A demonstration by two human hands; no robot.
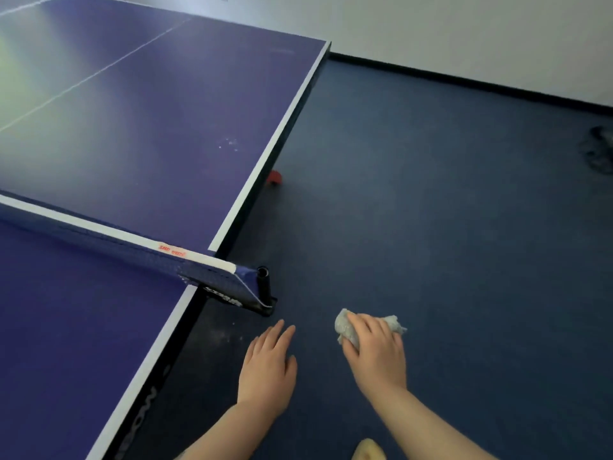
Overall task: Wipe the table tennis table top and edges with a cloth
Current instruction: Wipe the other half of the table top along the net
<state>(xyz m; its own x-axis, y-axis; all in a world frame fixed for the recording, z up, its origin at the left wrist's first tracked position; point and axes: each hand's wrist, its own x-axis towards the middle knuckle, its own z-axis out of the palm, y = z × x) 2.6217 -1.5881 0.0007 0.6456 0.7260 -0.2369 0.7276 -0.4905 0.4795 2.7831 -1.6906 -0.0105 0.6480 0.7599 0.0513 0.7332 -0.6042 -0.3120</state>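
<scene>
Standing off the table [132, 134], whose side edge runs away up-left, the right hand [378, 353] grips the cloth [346, 327] clear of it, while the relaxed, empty left hand [267, 363] is nearer that edge.

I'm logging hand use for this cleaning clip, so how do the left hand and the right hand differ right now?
The left hand holds nothing, while the right hand grips a crumpled grey cloth. The left hand's fingers are nearly straight; the right hand's curl over the cloth. The left hand is nearer the table edge; the right is further out. Both are off the table, over the blue floor.
</scene>
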